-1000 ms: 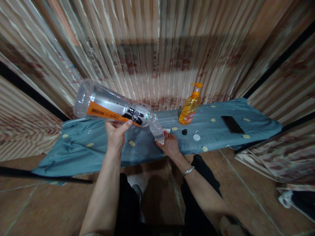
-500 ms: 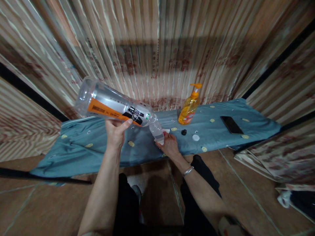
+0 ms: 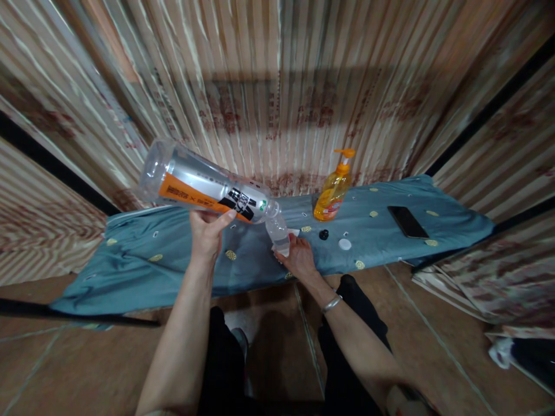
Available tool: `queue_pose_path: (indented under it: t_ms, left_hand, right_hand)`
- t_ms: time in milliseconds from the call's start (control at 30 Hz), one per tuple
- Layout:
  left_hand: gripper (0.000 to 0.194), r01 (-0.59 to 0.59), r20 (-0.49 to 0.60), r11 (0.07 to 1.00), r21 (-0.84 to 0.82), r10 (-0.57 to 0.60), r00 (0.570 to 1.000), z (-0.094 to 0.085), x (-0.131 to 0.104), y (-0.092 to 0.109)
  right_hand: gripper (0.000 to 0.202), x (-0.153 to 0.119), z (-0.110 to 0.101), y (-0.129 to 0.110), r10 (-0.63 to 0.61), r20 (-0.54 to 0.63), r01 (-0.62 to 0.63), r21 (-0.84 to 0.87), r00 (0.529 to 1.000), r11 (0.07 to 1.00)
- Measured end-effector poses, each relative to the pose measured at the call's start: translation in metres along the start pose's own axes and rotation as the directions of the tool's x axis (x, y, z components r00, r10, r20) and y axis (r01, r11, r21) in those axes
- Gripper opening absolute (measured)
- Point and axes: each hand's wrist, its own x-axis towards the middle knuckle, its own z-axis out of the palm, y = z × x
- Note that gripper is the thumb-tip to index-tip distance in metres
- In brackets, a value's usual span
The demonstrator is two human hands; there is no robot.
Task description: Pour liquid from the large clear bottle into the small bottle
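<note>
My left hand is wrapped round a large clear plastic bottle with a silver and orange label. The bottle tilts steeply, its neck down to the right, meeting the top of a small clear bottle. Liquid shows in the lower part of the small bottle. Low down, the fingers of my right hand close round the small bottle, with something white, like paper, beside them. A small black cap and a white round lid lie to the right of this hand.
An orange pump bottle stands at the back of the cloth-covered surface. A dark phone lies at the right. Patterned curtains hang behind, and black poles run along both sides.
The large bottle and my left hand have shifted slightly right, with the bottle's base a little lower. My right hand keeps its place on the small bottle.
</note>
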Motion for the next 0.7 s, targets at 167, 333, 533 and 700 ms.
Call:
queue_pose_path:
  t_ms: [167, 333, 533, 700]
  left_hand:
    - [0.060, -0.003, 0.004, 1.000, -0.007, 0.003, 1.000, 0.0018, -0.0003, -0.0009]
    - [0.063, -0.025, 0.029, 1.000, 0.011, 0.025, 0.999, 0.0053, 0.0007, 0.0018]
    - [0.066, -0.022, 0.038, 0.999, 0.032, 0.020, 0.999, 0.0058, 0.0023, 0.0017]
    - [0.069, -0.037, 0.038, 0.998, 0.047, 0.035, 0.999, 0.0052, 0.0031, 0.0011]
  right_hand:
    - [0.057, 0.0002, -0.0004, 0.0001, 0.005, 0.010, -0.005, 0.006, 1.000, 1.000]
    - [0.056, 0.0004, -0.0025, -0.0006, 0.007, 0.017, -0.007, 0.013, 1.000, 1.000]
    - [0.060, -0.0001, -0.0033, -0.0003, 0.003, 0.015, -0.003, -0.006, 1.000, 1.000]
    - [0.060, -0.0001, -0.0048, -0.0003, 0.001, 0.022, -0.001, -0.003, 1.000, 1.000]
